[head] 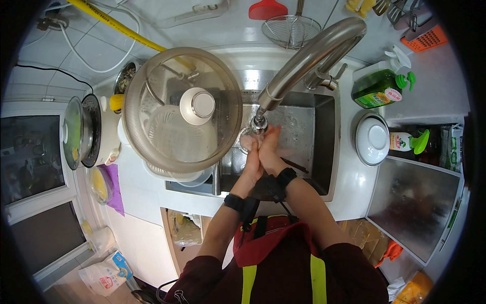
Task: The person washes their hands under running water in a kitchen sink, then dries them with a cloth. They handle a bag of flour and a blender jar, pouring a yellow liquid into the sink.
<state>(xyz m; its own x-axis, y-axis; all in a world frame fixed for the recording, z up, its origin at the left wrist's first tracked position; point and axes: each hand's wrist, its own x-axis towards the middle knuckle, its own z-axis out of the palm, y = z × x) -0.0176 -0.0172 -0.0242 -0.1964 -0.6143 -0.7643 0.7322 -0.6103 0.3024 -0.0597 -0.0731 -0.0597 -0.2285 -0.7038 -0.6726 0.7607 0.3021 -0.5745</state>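
Note:
My left hand (pixel 252 161) and my right hand (pixel 270 142) are close together in the steel sink (pixel 325 152), right below the spray head of the faucet (pixel 281 83). Water splashes around the fingers, and a clear round shape surrounds the left fingertips; whether it is a vessel or water cannot be told. The spout partly covers the fingers, so it is unclear whether either hand holds anything. Dark chopsticks (pixel 295 165) lie in the basin beside my right wrist. To the left, a large transparent domed lid (pixel 131 125) overhangs the sink, above a white plastic basket (pixel 163 173).
On the right counter are a white bowl (pixel 374 138) and a green pump bottle (pixel 374 91). A wire strainer (pixel 291 31) is behind the sink. Further left sits a pot with a glass lid (pixel 74 133). A cabinet door (pixel 415 205) stands open at lower right.

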